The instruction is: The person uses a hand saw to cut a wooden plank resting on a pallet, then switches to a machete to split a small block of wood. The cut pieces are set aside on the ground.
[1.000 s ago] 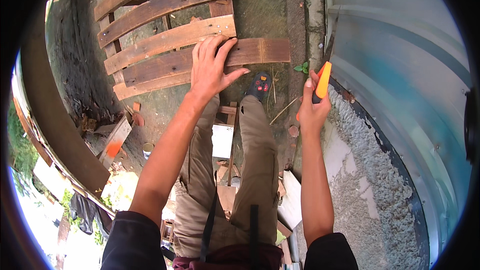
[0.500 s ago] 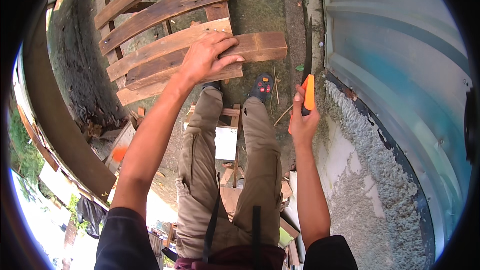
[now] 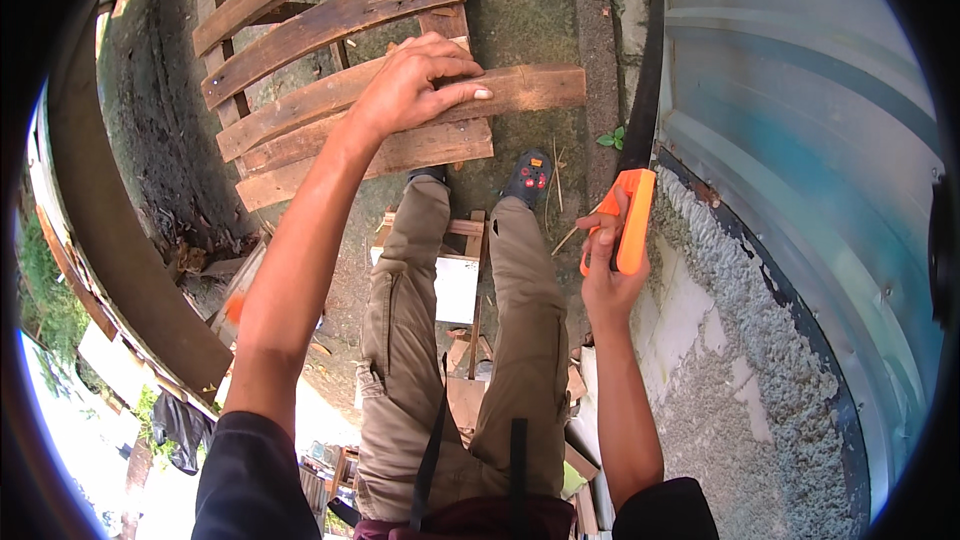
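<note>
Ribbed metal sheeting (image 3: 790, 160) flanks a tapering saw (image 3: 638, 140) (orange-handled).

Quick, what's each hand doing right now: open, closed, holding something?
Left hand: closed over the wooden board, thumb on its near side.
Right hand: closed, holding the handsaw by its orange handle.

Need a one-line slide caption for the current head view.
Left hand on a plank over a slatted wooden pallet, right hand holding an orange-handled saw clear of the wood.
</note>
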